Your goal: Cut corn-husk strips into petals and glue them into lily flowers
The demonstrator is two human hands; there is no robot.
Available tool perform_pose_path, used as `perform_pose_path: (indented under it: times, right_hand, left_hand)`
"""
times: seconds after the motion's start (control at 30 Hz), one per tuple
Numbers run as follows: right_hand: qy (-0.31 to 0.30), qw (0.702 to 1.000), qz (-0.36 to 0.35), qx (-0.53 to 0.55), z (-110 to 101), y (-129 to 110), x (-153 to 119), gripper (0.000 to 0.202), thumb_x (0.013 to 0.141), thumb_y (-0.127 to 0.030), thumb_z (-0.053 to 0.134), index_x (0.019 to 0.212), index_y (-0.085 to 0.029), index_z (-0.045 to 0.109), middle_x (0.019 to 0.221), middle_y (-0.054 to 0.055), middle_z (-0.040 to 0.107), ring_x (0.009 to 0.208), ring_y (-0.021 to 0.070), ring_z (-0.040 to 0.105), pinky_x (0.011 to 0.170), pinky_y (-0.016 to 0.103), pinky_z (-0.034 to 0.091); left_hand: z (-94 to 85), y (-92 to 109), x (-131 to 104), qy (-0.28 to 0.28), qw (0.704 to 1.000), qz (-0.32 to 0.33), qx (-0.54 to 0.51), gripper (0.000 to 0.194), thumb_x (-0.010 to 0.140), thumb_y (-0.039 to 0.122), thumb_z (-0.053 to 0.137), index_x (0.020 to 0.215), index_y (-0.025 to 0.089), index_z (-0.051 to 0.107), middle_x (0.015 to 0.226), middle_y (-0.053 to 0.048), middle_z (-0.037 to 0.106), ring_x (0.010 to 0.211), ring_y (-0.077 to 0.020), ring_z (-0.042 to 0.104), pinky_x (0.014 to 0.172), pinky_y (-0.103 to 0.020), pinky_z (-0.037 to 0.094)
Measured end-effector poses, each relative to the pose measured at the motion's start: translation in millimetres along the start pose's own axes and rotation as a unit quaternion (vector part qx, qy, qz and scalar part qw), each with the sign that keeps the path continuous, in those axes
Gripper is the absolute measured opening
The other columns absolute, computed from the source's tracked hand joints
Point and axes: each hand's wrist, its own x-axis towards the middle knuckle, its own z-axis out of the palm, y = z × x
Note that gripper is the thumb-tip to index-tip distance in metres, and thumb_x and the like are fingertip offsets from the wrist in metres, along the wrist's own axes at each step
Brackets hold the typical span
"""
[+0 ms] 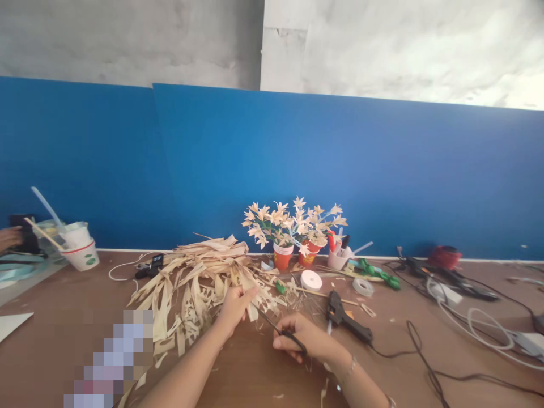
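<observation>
Between the two hands, one pale husk strip (252, 314) sits pinched by the thumb and fingers of the left hand (234, 309). The right hand (301, 335) is curled round one pair of scissors (277, 328), blades pointing at the strip; whether the blades are parted I cannot tell. Their tips lie near the left fingertips, so a cut with the pinch unshifted could nick a finger. The husk looks dry and thin, and a tug could split it along its grain.

Just beside the right wrist lies one glue gun (339, 311), nozzle toward the forearm: an outward swing could brush it, a burn if it is hot, which I cannot tell. Its cord (393, 356) could snag a sleeve or elbow.

Just past the left hand is one heap of husks (204, 275), too tangled to count. Beyond the right hand come two rolls, one white (311, 280) and one clear (364, 287). Farther off stand two red cups of flowers, a left one (283, 259) and a right one (307, 258), their blooms overlapping past counting, and one tool cup (336, 260) beside them.
</observation>
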Motion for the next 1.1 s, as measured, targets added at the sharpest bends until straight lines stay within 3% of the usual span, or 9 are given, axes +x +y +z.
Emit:
perform_pose_path:
  times: [0.57,0.83,1.1]
  right_hand:
    - [-0.002,1.000,0.004,0.007,-0.5,2.5,3.2,0.039,0.065,-0.049,0.072,0.070,-0.014,0.058,0.043,-0.008,0.048,0.035,0.0041,0.042,0.034,0.013,0.032]
    - [-0.025,0.999,0.024,0.024,-1.4,4.3,-0.5,0.039,0.064,-0.048,0.073,0.075,-0.013,0.059,0.045,-0.006,0.053,0.036,0.0051,0.046,0.033,0.013,0.033]
    - [-0.015,1.000,0.024,0.014,-1.0,8.2,1.8,0.039,0.064,-0.048,0.074,0.074,-0.013,0.061,0.045,-0.006,0.052,0.036,0.0049,0.046,0.033,0.013,0.034]
  left_hand:
    - [0.1,-2.4,0.7,-0.008,1.000,0.003,0.017,0.049,0.060,0.065,0.061,0.052,0.018,0.048,0.033,0.007,0.041,0.026,-0.0049,0.030,0.029,-0.018,0.016]
    - [-1.6,-1.0,2.9,0.066,0.998,0.002,0.015,0.048,0.063,0.061,0.062,0.048,0.020,0.042,0.030,0.008,0.035,0.027,-0.0060,0.031,0.030,-0.019,0.017]
    - [-1.9,-4.8,3.6,0.056,0.998,0.008,0.025,0.046,0.065,0.059,0.061,0.049,0.019,0.045,0.030,0.007,0.038,0.026,-0.0065,0.032,0.030,-0.019,0.017]
